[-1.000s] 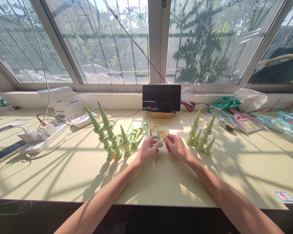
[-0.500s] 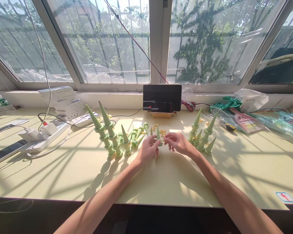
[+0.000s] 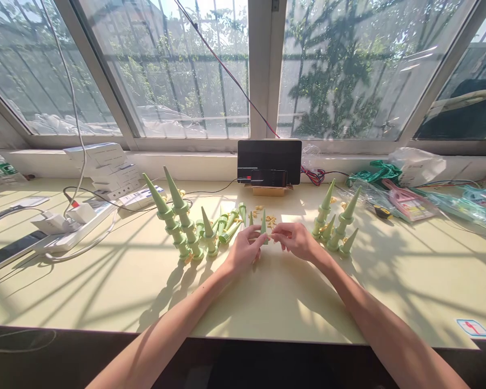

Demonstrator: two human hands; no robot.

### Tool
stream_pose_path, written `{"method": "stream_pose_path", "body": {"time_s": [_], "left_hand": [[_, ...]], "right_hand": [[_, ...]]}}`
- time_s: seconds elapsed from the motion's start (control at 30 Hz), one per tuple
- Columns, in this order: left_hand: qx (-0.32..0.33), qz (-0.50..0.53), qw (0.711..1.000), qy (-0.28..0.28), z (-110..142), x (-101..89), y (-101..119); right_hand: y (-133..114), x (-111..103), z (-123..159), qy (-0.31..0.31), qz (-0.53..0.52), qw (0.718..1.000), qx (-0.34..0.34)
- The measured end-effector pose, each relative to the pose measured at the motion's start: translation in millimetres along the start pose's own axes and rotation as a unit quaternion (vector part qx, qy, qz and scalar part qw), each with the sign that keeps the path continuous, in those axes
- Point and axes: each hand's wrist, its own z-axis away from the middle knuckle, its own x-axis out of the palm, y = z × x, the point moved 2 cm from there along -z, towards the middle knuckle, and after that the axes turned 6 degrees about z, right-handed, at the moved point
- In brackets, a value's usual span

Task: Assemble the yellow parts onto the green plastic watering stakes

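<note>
Head camera, and the pale green cone (image 3: 264, 222) is right at the middle of the action, above the table (image 3: 247, 308), point up and close to upright. The left hand (image 3: 244, 247) has it low down, thumb and fingers closed around the lower part. Over comes the right hand (image 3: 295, 241), fingers curled together just beside the cone; a yellowish bit shows near the fingertips, but whether they grip it, I cannot tell.

How does that cone handle? It looks like stiff, light plastic, so a gentle pinch should do. The smooth taper could slide if squeezed near the tip, and that thin point looks the likeliest part to snap, so the broad base is the better hold. Anything pressed in from the side would call for a firm, steady left hand.

Just beyond the fingers lie small yellow pieces (image 3: 271, 220), fiddly fingertip stuff by the look of them. To the left, a pile of green parts (image 3: 227, 226), then a short spire (image 3: 209, 236) and two tall ringed spires (image 3: 179, 204), stacked and perhaps easy to topple. Over on the right stands another spire cluster (image 3: 341, 227), and at the back, a dark screen (image 3: 269, 154) above a cardboard stand (image 3: 268, 191).
</note>
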Motion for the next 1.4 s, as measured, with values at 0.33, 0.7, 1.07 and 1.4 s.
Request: {"method": "stream_pose_path", "body": {"time_s": [0.33,0.7,1.07,1.4], "left_hand": [[0.019,-0.053,0.998,-0.011,1,-1.9,1],[0.076,-0.115,0.99,-0.027,0,-3.9,-3],[0.145,-0.143,0.977,-0.056,4,1.2,5],[0.125,-0.155,0.98,-0.009,1,1.5,4]], "right_hand": [[0,4,0,-0.005,-0.016,0.999,0.029],[0,7,1,-0.017,-0.028,0.996,0.088],[15,12,-1,-0.05,-0.15,0.977,0.141],[10,14,-1,-0.058,-0.178,0.972,0.144]]}}
